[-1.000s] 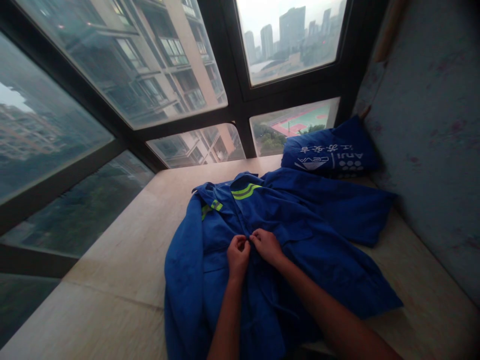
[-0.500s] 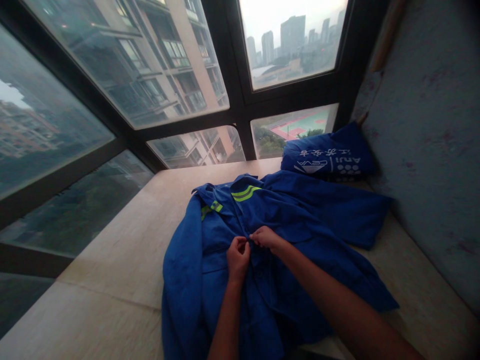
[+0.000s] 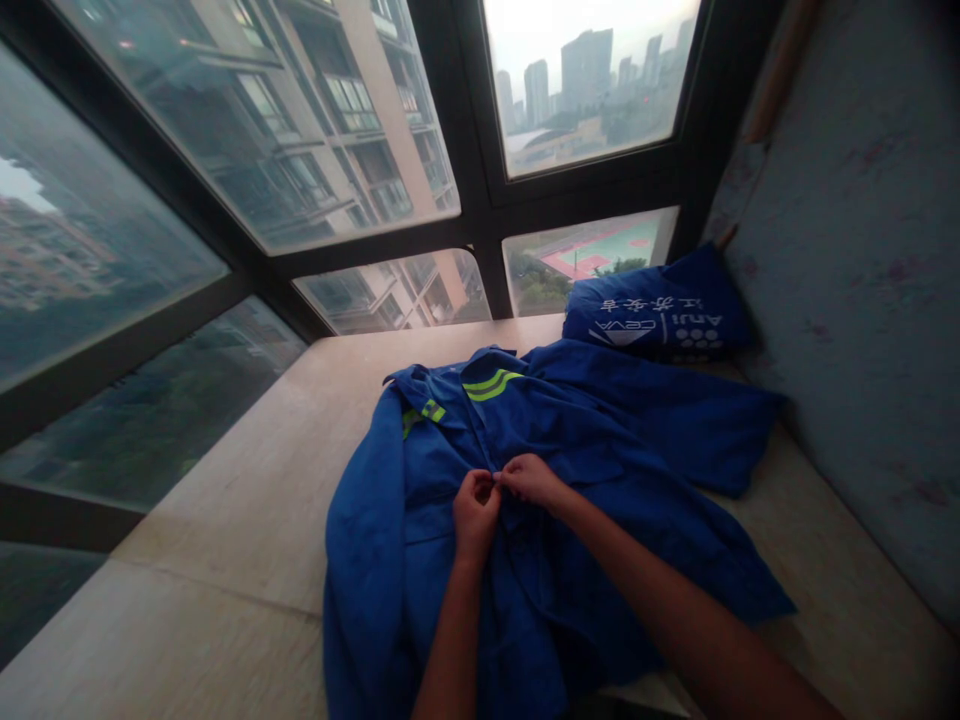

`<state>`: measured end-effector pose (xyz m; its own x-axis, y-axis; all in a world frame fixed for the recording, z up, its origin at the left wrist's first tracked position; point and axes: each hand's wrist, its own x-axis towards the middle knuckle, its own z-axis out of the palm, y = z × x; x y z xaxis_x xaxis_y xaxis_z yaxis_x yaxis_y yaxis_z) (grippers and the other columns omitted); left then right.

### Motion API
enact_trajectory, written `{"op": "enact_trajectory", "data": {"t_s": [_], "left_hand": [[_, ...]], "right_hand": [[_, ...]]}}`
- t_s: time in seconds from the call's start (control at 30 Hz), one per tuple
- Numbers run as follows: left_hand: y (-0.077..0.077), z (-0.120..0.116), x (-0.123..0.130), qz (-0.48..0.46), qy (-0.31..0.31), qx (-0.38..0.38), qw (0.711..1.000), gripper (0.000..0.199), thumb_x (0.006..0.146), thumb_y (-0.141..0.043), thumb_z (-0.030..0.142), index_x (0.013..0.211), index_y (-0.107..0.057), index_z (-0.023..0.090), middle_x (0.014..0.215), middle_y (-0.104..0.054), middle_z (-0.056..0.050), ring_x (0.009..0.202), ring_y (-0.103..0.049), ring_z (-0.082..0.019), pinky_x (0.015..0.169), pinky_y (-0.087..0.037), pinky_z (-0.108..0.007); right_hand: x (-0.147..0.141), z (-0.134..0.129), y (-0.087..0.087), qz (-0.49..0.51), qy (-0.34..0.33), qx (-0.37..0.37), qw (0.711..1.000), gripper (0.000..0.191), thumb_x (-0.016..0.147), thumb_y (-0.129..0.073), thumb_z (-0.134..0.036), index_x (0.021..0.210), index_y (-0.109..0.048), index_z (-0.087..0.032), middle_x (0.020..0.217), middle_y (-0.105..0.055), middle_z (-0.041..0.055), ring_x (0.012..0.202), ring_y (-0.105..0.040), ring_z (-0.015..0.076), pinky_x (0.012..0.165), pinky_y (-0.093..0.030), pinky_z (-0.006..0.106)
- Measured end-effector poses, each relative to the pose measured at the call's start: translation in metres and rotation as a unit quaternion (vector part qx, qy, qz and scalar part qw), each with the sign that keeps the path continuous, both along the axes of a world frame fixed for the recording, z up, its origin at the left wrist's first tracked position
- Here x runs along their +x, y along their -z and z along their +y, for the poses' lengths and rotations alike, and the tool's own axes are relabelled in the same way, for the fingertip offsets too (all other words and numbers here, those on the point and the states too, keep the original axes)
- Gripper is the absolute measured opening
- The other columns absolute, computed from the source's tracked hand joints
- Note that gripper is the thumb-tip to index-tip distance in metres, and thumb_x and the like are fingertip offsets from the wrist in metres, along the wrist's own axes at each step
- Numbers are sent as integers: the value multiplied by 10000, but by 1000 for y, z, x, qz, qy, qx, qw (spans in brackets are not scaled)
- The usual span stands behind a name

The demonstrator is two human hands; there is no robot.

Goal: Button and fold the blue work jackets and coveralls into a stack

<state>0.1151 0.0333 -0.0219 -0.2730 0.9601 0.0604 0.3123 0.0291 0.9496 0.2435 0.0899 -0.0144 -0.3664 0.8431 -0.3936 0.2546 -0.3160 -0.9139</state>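
A blue work jacket (image 3: 442, 590) with yellow-green and grey reflective strips (image 3: 491, 385) lies front up, its collar toward the window. My left hand (image 3: 476, 508) pinches the front edge at about mid-chest. Close against it, my right hand (image 3: 531, 480) pinches the same front opening from the right, fingertips nearly meeting the left ones. Whether a button sits between the fingers is hidden. The jacket's one sleeve (image 3: 360, 540) runs down the left side; the other sleeve (image 3: 697, 420) stretches out to the right.
A folded blue garment (image 3: 652, 305) with white printed lettering rests in the far right corner. The pale stone sill (image 3: 217, 510) bears everything. Dark-framed windows (image 3: 472, 200) rise at the back and left, and a patterned wall (image 3: 862, 300) stands on the right.
My fingertips have drawn slightly closer together at the jacket's front edge, the right ones shifting a little left. The jacket itself lies almost the same.
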Motion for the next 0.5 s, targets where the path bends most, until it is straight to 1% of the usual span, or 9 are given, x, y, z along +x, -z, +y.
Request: {"op": "enact_trajectory", "data": {"t_s": [0.1,0.2,0.33,0.43,0.5], "left_hand": [[-2,-1,1,-7,5,1,1000,190,738,-661,318,858,-600,183,757,-680,-14,721,-678,-169,666,-524,-256],[-3,-1,0,-10,11,2,1000,194,735,-669,311,868,-605,184,769,-689,-18,729,-686,-172,677,-534,-262],[-2,-2,-1,-4,20,6,1000,212,738,-669,316,892,-607,184,793,-698,-26,752,-695,-179,691,-546,-271],[-1,-3,-1,14,20,10,1000,197,758,-653,315,900,-609,185,801,-698,-29,760,-696,-182,698,-548,-277],[-1,-4,1,33,14,12,999,181,770,-641,308,901,-613,186,795,-697,-31,750,-693,-185,692,-546,-283]], "right_hand": [[-1,1,5,0,2,6,1000,206,841,-641,-281,683,-615,-152,465,-495,-66,413,-411,61,440,-291,180],[-1,3,7,-4,6,9,1000,272,863,-609,-276,622,-587,-153,453,-480,-65,415,-397,61,445,-289,185],[0,5,3,-15,2,3,1000,357,881,-592,-286,553,-530,-159,428,-446,-67,399,-367,55,438,-277,185],[2,6,-1,-31,-8,-1,999,367,894,-576,-295,556,-517,-167,414,-426,-71,373,-352,59,413,-258,189],[2,5,-3,-46,-14,5,999,360,904,-557,-287,566,-526,-169,409,-421,-72,360,-360,64,408,-267,192]]}}
